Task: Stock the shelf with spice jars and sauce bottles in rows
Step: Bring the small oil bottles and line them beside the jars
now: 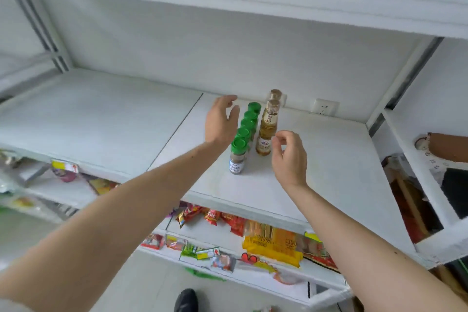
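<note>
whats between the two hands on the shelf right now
In the head view, the row of green-capped spice jars and the sauce bottles beside it stand between the left hand and the right hand; neither hand holds anything.

Rear sauce bottle (275,94) mostly hidden — jar labels (237,165) unreadable.

bare shelf (329,159) right of bottles (266,134)

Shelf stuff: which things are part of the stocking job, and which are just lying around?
Job: green-capped spice jars, golden sauce bottles, white shelf, both hands.
Lying about: snack packets, yellow package, wall socket.
</note>
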The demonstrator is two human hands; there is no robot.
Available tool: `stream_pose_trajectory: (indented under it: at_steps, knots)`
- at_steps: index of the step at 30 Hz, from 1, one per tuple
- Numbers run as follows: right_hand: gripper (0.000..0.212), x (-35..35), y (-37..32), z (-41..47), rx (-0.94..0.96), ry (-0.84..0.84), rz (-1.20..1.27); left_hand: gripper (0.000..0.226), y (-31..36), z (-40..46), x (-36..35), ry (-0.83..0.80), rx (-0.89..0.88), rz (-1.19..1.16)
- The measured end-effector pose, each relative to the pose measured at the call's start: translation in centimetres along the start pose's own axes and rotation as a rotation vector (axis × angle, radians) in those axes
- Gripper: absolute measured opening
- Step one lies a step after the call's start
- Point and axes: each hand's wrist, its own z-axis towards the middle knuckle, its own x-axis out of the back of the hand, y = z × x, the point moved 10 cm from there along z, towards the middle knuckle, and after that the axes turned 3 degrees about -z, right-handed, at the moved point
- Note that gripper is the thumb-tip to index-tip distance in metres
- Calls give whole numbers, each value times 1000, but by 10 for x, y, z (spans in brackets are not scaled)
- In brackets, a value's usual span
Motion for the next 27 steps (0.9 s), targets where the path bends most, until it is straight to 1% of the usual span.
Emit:
stream_pose_trajectory:
  at_steps: [3, 7, 12, 17, 22, 25, 27]
  knots:
    - [16, -8, -23, -27, 65, -55, 62, 25, -12, -41, 36, 67, 44, 46]
    - [14, -32, -60, -70, 131, -173, 156, 22, -24, -96, 95, 172, 90, 111]
    - [15, -68, -102, -134, 151, -334, 209, 24, -34, -171, 167, 281, 201, 187]
    - [14, -93, -144, -209, 215, -501, 214, 25, -49, -263, 232, 416, 341, 201]
    - [12, -100, -187, -296, 286, -609, 243, 21, -55, -368, 291, 504, 468, 238]
    - [12, -96, -207, -354, 294, -681, 265, 20, -46, -435, 323, 574, 499, 243]
    - [12, -90, -222, -396, 323, -731, 275, 21, -40, -481, 342, 600, 535, 289]
